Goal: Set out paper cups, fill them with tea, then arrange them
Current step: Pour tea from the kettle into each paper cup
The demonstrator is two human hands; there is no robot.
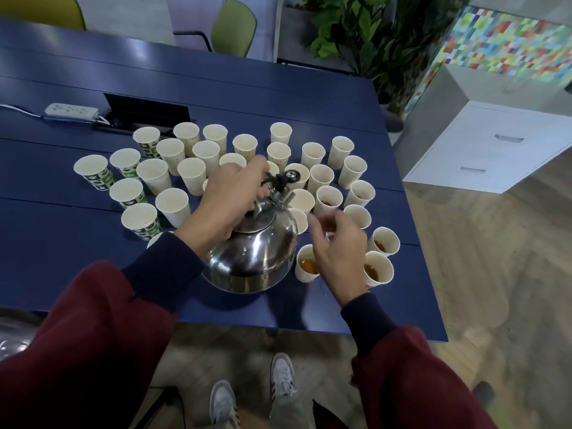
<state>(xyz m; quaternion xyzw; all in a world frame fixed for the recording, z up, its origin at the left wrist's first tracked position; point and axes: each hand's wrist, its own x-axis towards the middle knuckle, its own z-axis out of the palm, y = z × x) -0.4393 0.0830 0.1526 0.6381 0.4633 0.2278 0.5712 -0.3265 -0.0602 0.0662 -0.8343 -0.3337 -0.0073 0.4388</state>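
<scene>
My left hand (235, 193) grips the black handle of the shiny round steel kettle (253, 255), with the fingers curled around it. The kettle is near the front edge of the dark blue table (93, 72), and its spout points away from me, toward the cups. I cannot tell if its bottom touches the table or hangs just above it.

My right hand (334, 246) is just beside the kettle, on its right, with the fingers spread and a little bent. It is blurred, and I cannot tell if it holds the cup under it or only hovers over it.

Many white paper cups (192, 174) stand upright and close together across the table, beyond the kettle and on both sides of it. Some at the left have a green pattern (93, 173). A few cups at the right have brown tea in them, for example one (308, 266) just beside the kettle and one (376, 270) near the table's right edge.

A white power strip (71, 110) lies at the far left of the table.
</scene>
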